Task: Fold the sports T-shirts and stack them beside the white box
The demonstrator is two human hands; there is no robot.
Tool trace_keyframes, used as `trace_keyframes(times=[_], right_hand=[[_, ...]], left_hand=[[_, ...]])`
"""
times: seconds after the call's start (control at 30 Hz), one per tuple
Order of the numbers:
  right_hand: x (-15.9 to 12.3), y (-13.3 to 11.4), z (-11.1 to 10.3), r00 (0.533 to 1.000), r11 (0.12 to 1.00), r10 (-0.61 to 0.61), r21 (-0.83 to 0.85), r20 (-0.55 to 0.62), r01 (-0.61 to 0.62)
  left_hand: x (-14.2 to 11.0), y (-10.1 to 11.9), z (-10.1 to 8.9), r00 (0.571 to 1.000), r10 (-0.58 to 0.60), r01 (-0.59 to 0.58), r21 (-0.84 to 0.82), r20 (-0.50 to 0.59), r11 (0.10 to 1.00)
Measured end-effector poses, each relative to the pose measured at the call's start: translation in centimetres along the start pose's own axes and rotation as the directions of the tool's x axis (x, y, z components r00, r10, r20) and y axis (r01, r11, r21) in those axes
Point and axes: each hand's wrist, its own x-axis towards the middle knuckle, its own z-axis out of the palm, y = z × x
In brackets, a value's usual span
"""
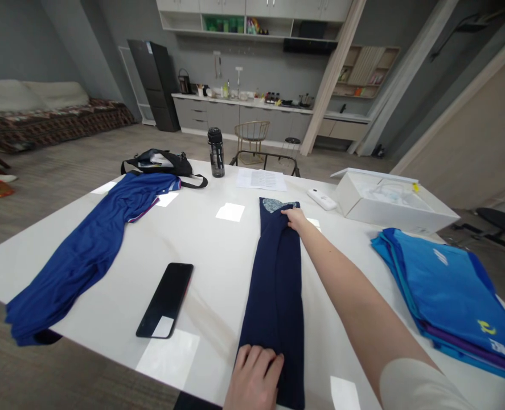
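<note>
A pair of dark navy trousers [273, 285], folded lengthwise into a long strip, lies on the white table [209, 245] in front of me. Grey patterned lining shows at its far end. My right hand [294, 218] reaches out to that end, its fingers closed on the fabric just below the lining. At the near end, my left hand [255, 376] rests on top of the cloth with fingers bent and slightly apart. Left of the trousers lies a black phone [165, 299]. A stack of folded blue shirts [452, 296] sits at the right.
A rumpled blue shirt [90, 245] hangs over the table's left edge. Behind it are a black waist bag [162, 162] and a water bottle [216, 152]. Printed paper [261, 179], a white device [321, 199] and an open white box [393, 199] occupy the far side.
</note>
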Motion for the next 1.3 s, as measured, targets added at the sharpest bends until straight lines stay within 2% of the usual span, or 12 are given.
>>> trace_keyframes(times=[0.1,0.2,0.27,0.37,0.47,0.57,0.73,0.83,0.93,1.03,1.13,1.3], right_hand=[[0.5,0.1,0.1,0.981,0.978,-0.18,-0.12,-0.073,0.171],[0.7,0.1,-0.1,0.937,0.916,-0.341,-0.254,-0.082,0.311],[0.6,0.3,-0.4,0.912,0.872,-0.404,-0.334,-0.078,0.358],[0.1,0.9,-0.7,0.893,0.77,-0.45,-0.52,-0.033,0.369],[-0.3,1.4,-0.6,0.874,0.571,-0.485,-0.751,0.015,0.33],[-0.7,1.5,-0.2,0.847,0.46,-0.532,-0.832,0.02,0.308],[-1.5,1.7,0.1,0.849,0.396,-0.527,-0.874,0.035,0.282],[-2.1,1.8,0.0,0.772,0.371,-0.635,-0.871,0.014,0.322],[-2.6,1.8,0.2,0.702,0.272,-0.699,-0.858,0.135,0.436],[-2.7,2.3,0.8,0.77,0.228,-0.578,-0.853,0.269,0.469],[-2.4,3.1,1.4,0.872,0.24,-0.376,-0.876,0.314,0.418],[-2.0,3.6,1.5,0.882,0.208,-0.341,-0.889,0.325,0.408]], left_hand=[[0.6,0.3,0.1,0.996,0.064,-0.064,0.0,-0.067,0.998],[1.3,0.9,0.5,0.978,0.058,-0.055,0.022,-0.201,0.998],[1.7,1.3,0.9,0.977,0.04,-0.035,0.027,-0.211,0.999],[2.0,1.5,1.1,0.986,0.032,-0.029,0.023,-0.166,0.999],[1.9,1.6,1.5,0.973,0.048,-0.044,0.022,-0.224,0.999],[1.6,2.1,2.1,0.97,0.049,-0.047,0.015,-0.239,0.999],[1.6,2.6,2.1,0.988,0.09,-0.107,-0.135,-0.125,0.985],[2.9,1.7,-0.1,0.983,0.173,-0.142,-0.348,0.057,0.927],[4.8,-0.1,-2.0,0.969,0.064,0.0,-0.262,0.239,0.965],[5.7,-1.6,-1.4,0.953,-0.087,0.089,0.005,0.289,0.996],[5.5,-2.2,0.3,0.937,-0.058,0.035,0.074,0.344,0.997],[5.1,-1.7,0.4,0.9,-0.079,0.062,0.052,0.429,0.997]])
